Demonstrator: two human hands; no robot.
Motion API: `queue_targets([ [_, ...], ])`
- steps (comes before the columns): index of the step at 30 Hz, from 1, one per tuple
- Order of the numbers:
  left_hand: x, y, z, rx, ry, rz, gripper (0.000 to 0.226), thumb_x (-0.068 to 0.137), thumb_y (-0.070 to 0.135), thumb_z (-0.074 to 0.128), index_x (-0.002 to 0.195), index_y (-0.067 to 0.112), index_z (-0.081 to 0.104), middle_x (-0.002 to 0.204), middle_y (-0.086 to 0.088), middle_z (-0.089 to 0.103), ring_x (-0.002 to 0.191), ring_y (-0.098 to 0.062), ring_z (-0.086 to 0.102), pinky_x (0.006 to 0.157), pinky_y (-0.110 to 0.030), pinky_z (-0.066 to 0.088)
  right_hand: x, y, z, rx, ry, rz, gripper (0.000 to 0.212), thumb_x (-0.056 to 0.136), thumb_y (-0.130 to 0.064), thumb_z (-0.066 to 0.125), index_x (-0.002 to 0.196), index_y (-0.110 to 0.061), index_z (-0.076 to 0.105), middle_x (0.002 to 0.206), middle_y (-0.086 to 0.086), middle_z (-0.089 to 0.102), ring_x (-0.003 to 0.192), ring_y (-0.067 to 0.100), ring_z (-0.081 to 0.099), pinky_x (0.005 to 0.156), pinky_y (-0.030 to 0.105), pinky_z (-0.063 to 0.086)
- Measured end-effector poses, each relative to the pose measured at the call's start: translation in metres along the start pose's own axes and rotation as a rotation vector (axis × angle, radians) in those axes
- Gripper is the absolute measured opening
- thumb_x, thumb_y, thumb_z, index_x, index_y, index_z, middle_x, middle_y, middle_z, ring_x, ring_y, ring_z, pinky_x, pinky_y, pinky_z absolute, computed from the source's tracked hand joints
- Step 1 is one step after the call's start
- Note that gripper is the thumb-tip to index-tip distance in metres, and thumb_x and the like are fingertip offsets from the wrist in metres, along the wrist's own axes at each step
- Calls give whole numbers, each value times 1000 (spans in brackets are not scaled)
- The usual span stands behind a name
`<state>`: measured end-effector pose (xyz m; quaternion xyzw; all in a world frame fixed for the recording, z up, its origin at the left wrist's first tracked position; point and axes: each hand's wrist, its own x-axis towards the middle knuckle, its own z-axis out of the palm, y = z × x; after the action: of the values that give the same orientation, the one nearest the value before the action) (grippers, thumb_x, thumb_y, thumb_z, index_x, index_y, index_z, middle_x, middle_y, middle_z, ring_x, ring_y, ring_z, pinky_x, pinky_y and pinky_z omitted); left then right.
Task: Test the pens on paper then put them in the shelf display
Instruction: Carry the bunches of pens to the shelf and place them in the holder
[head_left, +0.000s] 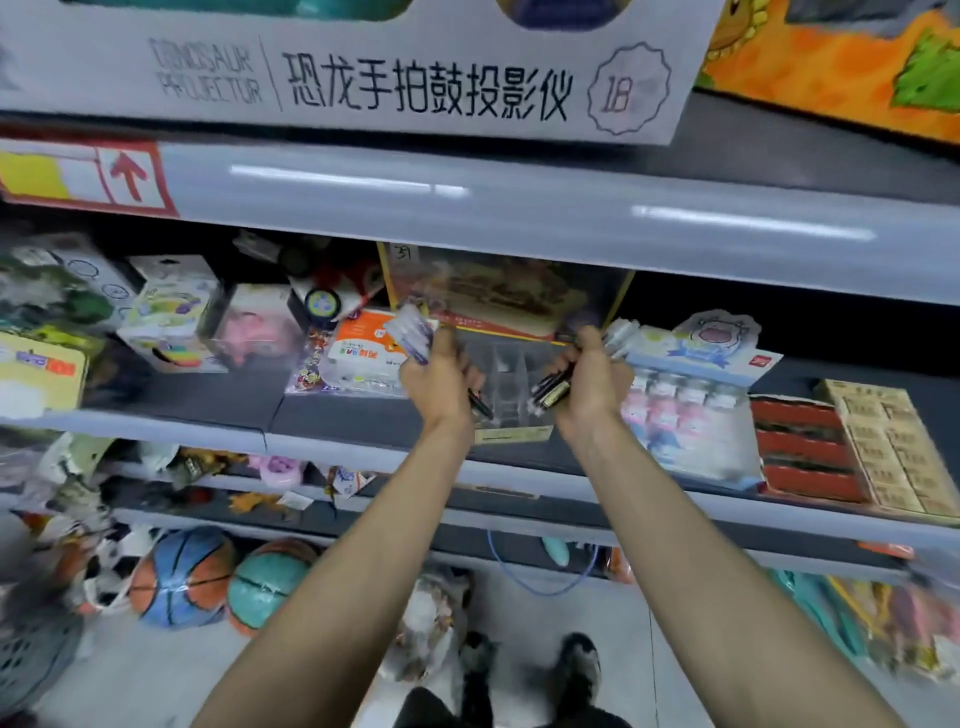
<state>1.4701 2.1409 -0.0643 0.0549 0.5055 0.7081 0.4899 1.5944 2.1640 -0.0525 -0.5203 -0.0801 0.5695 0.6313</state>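
A long grey metal store shelf (332, 449) is running across the view at arm height, carrying boxed toys and stationery, and a wide white cardboard box with black printed characters (363, 78) is sitting on the shelf above it. Down at floor level, blue-and-orange and teal basketballs (182, 577) are lying in clear wrap. In the middle of the grey shelf, a clear plastic display with upright dividers (506, 376) is standing near the front edge, between a white-and-orange packet (363, 353) on its left and a pale blue carton topped with a cartoon face (696, 364) on its right. Both arms are reaching up to it. The left hand (439, 379) is gripping a bundle of pens with pale purple-and-white ends (410, 330), fingers wrapped tight around the barrels, dark tips poking out below the fist over the display's left edge. The right hand (592, 379) is clenching a second bundle of pens with black-and-gold ends (550, 392), those ends pointing down and inward over the display's right side. The two fists are flanking the display, with its compartments showing in the gap between them.
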Motion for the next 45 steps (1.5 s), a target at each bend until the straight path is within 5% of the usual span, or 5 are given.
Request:
queue_targets([
  [12, 33, -44, 4, 274, 65, 377, 38, 90, 30, 64, 57, 28, 45, 60, -8, 41, 60, -24, 38, 54, -50, 33, 34, 30, -13, -270, -29, -386, 36, 90, -36, 76, 59, -27, 62, 55, -1, 61, 50, 19, 55, 55, 35, 46],
  [17, 28, -53, -1, 464, -74, 552, 43, 96, 27, 63, 57, 32, 46, 53, 13, 42, 54, -12, 39, 54, -29, 32, 26, 43, -16, -433, -48, -536, 31, 91, -44, 77, 66, -32, 63, 65, -5, 67, 64, 11, 62, 63, 37, 53],
  [22, 29, -62, -5, 540, -62, 600, 45, 93, 29, 64, 57, 17, 39, 51, -10, 38, 52, -10, 36, 49, -31, 30, 23, 55, -14, -445, -41, -600, 31, 92, -29, 78, 70, -25, 57, 67, -14, 60, 69, 4, 53, 70, 32, 50],
  [33, 27, -63, -7, 581, -91, 692, 30, 86, 26, 73, 65, 19, 52, 50, 0, 45, 46, -6, 41, 53, -16, 40, 26, 59, -20, -549, -90, -727, 26, 84, -17, 76, 73, -28, 56, 61, -17, 57, 57, -1, 49, 62, 12, 43],
  [45, 17, -56, -17, 587, -198, 726, 24, 83, 18, 81, 96, 25, 63, 79, 4, 66, 72, -17, 66, 68, -30, 57, 24, 55, -29, -597, -182, -818, 29, 81, -26, 86, 95, -33, 62, 82, -14, 69, 74, 4, 67, 70, 11, 48],
])
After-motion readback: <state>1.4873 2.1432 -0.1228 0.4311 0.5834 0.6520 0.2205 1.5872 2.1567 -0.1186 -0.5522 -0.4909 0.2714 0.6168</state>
